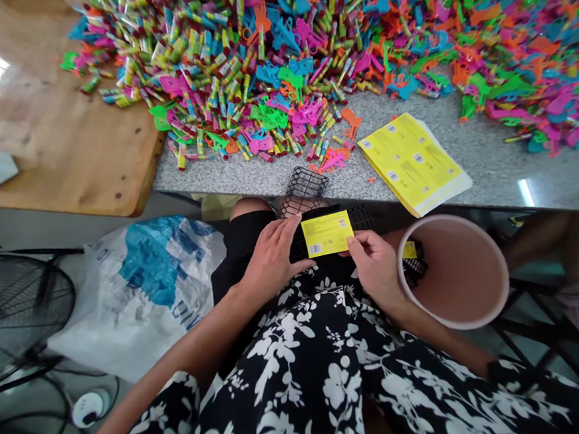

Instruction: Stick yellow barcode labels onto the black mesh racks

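A small yellow printed card (327, 234) with a barcode is held level above my lap. My right hand (376, 267) pinches its right edge between thumb and fingers. At the card's left edge is my left hand (272, 255), its thumb by the lower corner and its fingers along the upper corner. Black plastic grid pieces lie around the card: one grid (304, 188) sticks out beyond it toward the table, and another grid (360, 217) shows at its right. Part of the black pieces is hidden behind the card and hands.
Piled on the grey stone table (347, 182) are many colourful toy guns (282, 33) and small tubes (219, 82). A stack of yellow printed sheets (413, 160) lies at its edge. A pink bin (467, 270) stands right, a plastic bag (173, 266) and fan (16, 312) left. Another person's leg shows far right.
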`<control>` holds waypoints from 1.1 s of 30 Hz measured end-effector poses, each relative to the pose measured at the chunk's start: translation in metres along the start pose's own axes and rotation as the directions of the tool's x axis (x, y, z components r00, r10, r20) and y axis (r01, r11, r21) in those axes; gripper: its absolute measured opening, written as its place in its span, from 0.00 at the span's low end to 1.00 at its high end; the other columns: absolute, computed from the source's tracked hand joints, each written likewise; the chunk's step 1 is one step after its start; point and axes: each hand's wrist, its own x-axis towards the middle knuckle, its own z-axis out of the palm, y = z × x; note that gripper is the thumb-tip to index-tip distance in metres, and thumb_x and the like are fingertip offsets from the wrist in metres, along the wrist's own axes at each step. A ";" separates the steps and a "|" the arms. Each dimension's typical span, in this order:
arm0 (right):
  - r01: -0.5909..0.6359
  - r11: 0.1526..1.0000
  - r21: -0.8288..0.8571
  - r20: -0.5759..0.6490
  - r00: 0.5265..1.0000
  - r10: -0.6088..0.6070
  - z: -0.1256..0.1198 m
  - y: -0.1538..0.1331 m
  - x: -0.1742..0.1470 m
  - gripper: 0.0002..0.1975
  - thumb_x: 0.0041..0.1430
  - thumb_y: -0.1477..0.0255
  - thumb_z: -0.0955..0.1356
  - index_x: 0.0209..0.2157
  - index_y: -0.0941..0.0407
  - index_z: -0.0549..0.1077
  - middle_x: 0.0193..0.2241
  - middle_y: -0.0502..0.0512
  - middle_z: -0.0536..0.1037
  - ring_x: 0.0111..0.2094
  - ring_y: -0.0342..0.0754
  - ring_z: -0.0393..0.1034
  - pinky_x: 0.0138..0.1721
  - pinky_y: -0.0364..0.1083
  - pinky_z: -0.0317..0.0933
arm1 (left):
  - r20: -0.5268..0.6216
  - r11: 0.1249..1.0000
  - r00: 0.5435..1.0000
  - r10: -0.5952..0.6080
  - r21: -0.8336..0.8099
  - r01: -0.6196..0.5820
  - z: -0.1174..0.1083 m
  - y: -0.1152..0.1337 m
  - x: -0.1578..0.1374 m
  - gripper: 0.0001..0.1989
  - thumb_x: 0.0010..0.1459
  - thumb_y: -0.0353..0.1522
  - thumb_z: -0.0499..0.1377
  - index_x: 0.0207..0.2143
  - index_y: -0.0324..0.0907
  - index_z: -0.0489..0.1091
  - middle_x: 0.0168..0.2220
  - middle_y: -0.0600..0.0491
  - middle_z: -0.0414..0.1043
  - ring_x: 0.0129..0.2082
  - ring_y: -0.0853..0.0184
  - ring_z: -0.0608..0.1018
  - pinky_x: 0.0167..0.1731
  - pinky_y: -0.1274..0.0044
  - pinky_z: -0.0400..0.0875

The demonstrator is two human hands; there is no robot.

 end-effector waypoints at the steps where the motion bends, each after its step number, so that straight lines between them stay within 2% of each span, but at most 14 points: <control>1: 0.004 1.000 -0.009 0.001 1.000 -0.004 0.000 0.000 0.000 0.15 0.65 0.55 0.72 0.34 0.53 0.77 0.33 0.54 0.84 0.31 0.51 0.80 0.35 0.49 0.74 | 0.003 1.000 1.000 0.005 0.006 -0.005 0.000 0.000 0.000 0.55 0.53 0.43 0.76 0.75 0.42 0.50 0.66 0.39 0.69 0.66 0.47 0.71 0.68 0.54 0.67; 6: 0.020 0.999 -0.034 0.008 1.000 -0.020 0.000 0.000 0.001 0.15 0.65 0.57 0.71 0.34 0.54 0.77 0.33 0.53 0.84 0.32 0.51 0.80 0.36 0.49 0.74 | 0.044 0.998 0.999 0.031 0.046 -0.033 -0.003 -0.001 0.000 0.40 0.58 0.45 0.72 0.68 0.41 0.65 0.67 0.39 0.68 0.66 0.47 0.69 0.69 0.53 0.65; 11: 0.002 0.998 -0.064 0.010 1.000 -0.001 0.000 -0.001 0.002 0.15 0.65 0.56 0.71 0.34 0.54 0.77 0.34 0.54 0.85 0.32 0.51 0.80 0.36 0.49 0.74 | 0.053 0.997 0.998 0.046 0.057 -0.049 -0.002 -0.002 -0.001 0.35 0.59 0.45 0.71 0.64 0.41 0.70 0.67 0.39 0.67 0.66 0.46 0.68 0.68 0.52 0.65; 24: -0.077 0.997 -0.012 0.017 0.997 0.077 -0.003 -0.006 0.004 0.18 0.62 0.52 0.72 0.33 0.53 0.76 0.32 0.55 0.85 0.32 0.53 0.81 0.38 0.51 0.75 | 0.032 0.995 0.996 0.087 0.049 -0.089 -0.001 -0.004 0.000 0.33 0.59 0.44 0.72 0.62 0.40 0.72 0.66 0.37 0.68 0.65 0.46 0.70 0.67 0.52 0.67; 33: -0.048 0.991 -0.125 0.013 0.999 0.050 -0.007 -0.004 0.002 0.17 0.64 0.54 0.71 0.35 0.53 0.77 0.27 0.53 0.83 0.30 0.53 0.80 0.37 0.50 0.73 | 0.020 0.991 0.994 0.112 0.070 -0.113 0.002 -0.006 -0.001 0.33 0.60 0.43 0.71 0.62 0.38 0.72 0.65 0.36 0.69 0.64 0.45 0.71 0.67 0.51 0.67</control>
